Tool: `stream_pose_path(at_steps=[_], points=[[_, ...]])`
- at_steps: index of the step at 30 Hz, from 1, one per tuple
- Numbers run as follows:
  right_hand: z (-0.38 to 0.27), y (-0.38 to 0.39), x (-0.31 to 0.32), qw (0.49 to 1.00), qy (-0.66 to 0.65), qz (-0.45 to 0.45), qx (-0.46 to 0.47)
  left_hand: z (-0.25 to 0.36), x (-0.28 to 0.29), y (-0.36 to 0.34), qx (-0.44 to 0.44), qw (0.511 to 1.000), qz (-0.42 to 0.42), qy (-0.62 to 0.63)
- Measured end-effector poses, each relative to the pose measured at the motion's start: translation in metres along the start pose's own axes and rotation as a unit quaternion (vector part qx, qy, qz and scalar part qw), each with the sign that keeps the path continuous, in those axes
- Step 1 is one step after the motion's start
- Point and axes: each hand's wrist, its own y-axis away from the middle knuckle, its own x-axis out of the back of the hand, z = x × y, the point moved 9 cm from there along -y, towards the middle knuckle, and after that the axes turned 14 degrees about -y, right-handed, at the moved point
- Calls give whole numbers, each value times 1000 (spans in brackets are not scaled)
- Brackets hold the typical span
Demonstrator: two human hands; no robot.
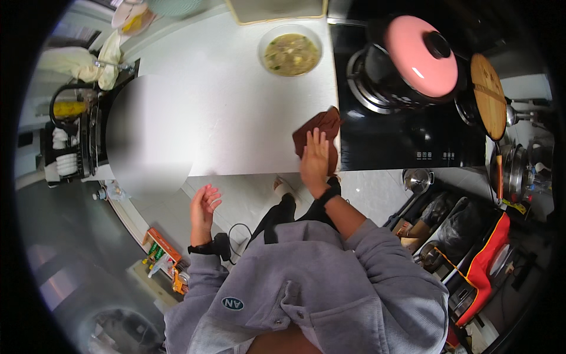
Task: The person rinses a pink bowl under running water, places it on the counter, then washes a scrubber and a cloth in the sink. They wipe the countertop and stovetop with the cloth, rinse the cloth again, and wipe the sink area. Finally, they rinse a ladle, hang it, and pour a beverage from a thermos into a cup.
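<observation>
A dark reddish-brown cloth (331,122), matte and softly rumpled, is spread on the white counter (206,124), at its right-hand end near the front edge. Its outline is uneven, with a creased corner at the far end, and its middle is partly covered by the right hand (315,156). That hand is laid flat on the fabric with the fingers extended; the cloth is pressed from above rather than gripped. Nothing is held in the left hand (205,203), which is raised in front of the counter with its fingers loosely curled and apart from any object.

Farther back on the counter, a pale round bowl (261,52) is filled with a yellowish-green soup (292,54) in which light pieces and green bits can be seen. On the black stove (389,141), a dark pot (380,74) is covered by a pink lid (415,53) with a black knob, so its contents are hidden. A round wooden board (488,88) is seen farther right.

The cloth's long axis is directed roughly away from the body, across the counter's front edge, and its far corner is pointed forward and slightly right, toward the stove.
</observation>
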Motion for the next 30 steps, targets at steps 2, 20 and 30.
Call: stream_pose_path(at_steps=[2,20,30], points=[[-42,4,-50,999,-12,-25,23,-14,51,8,5,998,44,44],[-50,-1,-38,993,25,-97,60,155,-146,-44,-108,959,-262,-20],[8,-27,-4,976,91,103,-170,140,-293,-168,12,974,-218,-56]])
